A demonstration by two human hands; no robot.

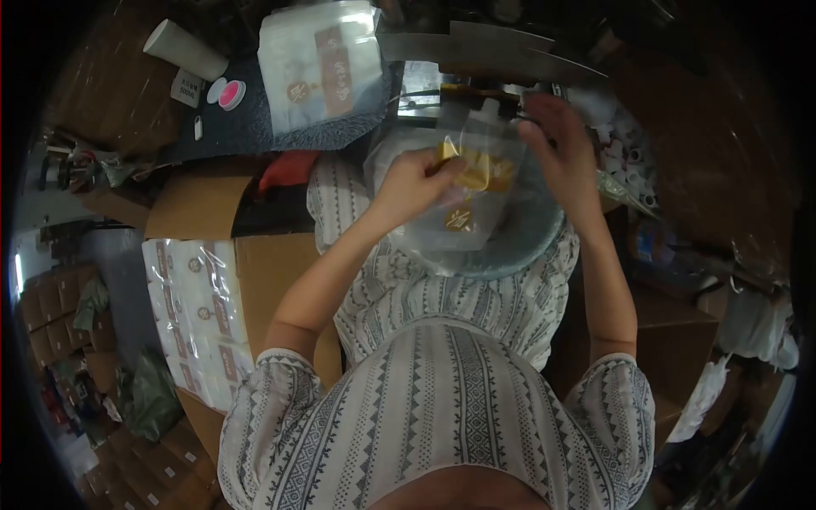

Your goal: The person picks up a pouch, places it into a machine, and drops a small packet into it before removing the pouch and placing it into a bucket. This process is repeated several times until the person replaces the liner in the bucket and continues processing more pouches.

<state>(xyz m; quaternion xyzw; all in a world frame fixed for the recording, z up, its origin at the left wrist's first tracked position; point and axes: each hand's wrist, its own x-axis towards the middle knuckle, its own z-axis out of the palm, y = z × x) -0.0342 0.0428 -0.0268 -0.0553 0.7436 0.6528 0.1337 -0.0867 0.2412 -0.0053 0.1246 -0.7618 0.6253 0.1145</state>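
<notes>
My left hand (414, 185) pinches the left side of a clear spout pouch (480, 228) printed with a gold band and a gold label. The pouch stands tilted above my lap, its white spout (490, 109) at the top. To the right of the spout is my right hand (563, 157), its fingers apart and slightly blurred, with nothing visible in it. Beneath the pouch, a round basin (531, 249) lined with clear plastic rests on my lap.
A stack of flat printed pouches (319, 72) lies on a dark cloth (242, 127), near a white cup (183, 48) and a pink round tub (229, 95). Left stands a cardboard box (285, 255) beside wrapped packs (200, 314). Several white spout pieces (633, 157) lie right.
</notes>
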